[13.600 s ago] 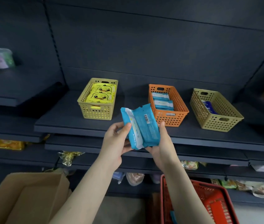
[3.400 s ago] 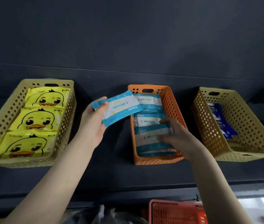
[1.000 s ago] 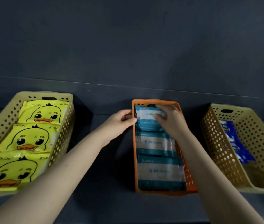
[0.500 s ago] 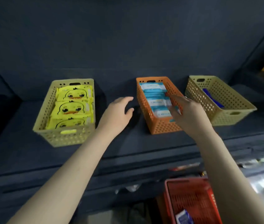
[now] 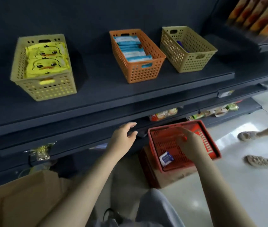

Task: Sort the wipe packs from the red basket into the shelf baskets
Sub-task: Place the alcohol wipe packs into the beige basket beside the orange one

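Wipe pack (image 5: 166, 158) inside basket (image 5: 151, 145) below shelf (image 5: 113, 90)

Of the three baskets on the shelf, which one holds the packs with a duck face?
The left yellow basket. The orange basket holds light-blue packs; the right basket shows only a dark blue item.

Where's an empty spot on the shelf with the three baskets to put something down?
The widest bare shelf is between the yellow basket and the orange basket; the strip in front of the baskets is bare too. The gap from orange basket to tan basket is narrow, and the yellow and orange ones look full.
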The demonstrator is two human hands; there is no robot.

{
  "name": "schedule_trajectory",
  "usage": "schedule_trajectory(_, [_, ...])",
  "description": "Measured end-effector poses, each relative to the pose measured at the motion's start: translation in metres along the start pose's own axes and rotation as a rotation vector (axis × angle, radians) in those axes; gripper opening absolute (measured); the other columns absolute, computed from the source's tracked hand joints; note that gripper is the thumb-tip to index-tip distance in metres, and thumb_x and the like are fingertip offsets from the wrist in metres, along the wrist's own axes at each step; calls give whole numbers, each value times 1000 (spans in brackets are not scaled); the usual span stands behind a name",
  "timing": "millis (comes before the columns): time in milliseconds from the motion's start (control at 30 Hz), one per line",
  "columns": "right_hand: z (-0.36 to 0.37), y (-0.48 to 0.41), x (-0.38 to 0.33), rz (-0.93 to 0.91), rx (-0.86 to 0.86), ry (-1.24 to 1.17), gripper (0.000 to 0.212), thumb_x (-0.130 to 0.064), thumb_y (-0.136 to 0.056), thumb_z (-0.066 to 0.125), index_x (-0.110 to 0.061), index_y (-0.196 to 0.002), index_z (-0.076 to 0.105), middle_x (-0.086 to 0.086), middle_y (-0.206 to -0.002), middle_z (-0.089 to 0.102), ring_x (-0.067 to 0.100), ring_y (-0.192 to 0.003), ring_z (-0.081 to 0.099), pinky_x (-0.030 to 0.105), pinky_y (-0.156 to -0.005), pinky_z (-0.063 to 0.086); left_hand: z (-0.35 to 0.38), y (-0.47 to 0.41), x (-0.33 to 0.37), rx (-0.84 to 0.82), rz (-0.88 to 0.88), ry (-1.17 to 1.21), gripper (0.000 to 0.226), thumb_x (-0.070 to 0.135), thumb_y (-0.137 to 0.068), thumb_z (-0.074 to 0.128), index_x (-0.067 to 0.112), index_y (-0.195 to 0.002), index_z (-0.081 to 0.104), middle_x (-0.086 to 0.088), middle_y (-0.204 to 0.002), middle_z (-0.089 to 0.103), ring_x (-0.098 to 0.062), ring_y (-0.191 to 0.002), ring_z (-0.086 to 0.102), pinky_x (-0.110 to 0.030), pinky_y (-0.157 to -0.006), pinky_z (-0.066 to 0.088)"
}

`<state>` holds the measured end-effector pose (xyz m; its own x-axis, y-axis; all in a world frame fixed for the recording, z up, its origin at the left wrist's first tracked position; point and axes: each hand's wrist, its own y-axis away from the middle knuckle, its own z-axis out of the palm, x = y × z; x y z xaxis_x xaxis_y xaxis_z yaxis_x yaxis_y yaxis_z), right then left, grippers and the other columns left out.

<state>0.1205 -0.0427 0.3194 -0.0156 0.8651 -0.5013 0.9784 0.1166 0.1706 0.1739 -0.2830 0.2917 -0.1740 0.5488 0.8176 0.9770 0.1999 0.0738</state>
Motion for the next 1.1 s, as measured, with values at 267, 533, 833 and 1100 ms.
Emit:
schedule_trajectory(267, [3, -38, 136, 179, -160, 34, 41, -16, -92, 58, -14, -132, 58, 18, -125, 64, 36, -114, 59, 36, -91, 45, 130, -3, 0, -207, -231, 89, 35, 19, -95, 57, 18, -130, 57, 2, -132, 59, -13, -119, 56, -19, -93, 40])
schedule_trajectory(533, [28, -132, 267, 116, -464, 82, 34, -17, -94, 59, -10, -126, 62, 17, -122, 64, 36, -109, 60, 28, -80, 42, 290, -34, -14, -158, -669, 264, 29, 14, -93, 59, 8, -121, 61, -7, -123, 65, -21, -115, 61, -35, -102, 46])
schedule_trajectory(833, [172, -223, 347, 176, -703, -71, 31, -28, -97, 51, -15, -124, 58, 12, -119, 64, 27, -103, 62, 40, -87, 52, 401, -110, -95, -56, -803, 358, 51, 25, -92, 61, 20, -141, 47, -1, -127, 57, -13, -116, 55, -32, -104, 44])
schedule_trajectory(1100, [266, -266, 374, 320, -840, -181, 29, -7, -98, 47, -9, -126, 53, 9, -114, 56, 19, -99, 57, 20, -67, 48, 438, -118, -132, 55, -846, 419, 52, 22, -97, 56, 26, -145, 39, 3, -144, 47, 1, -116, 45, -7, -83, 41])
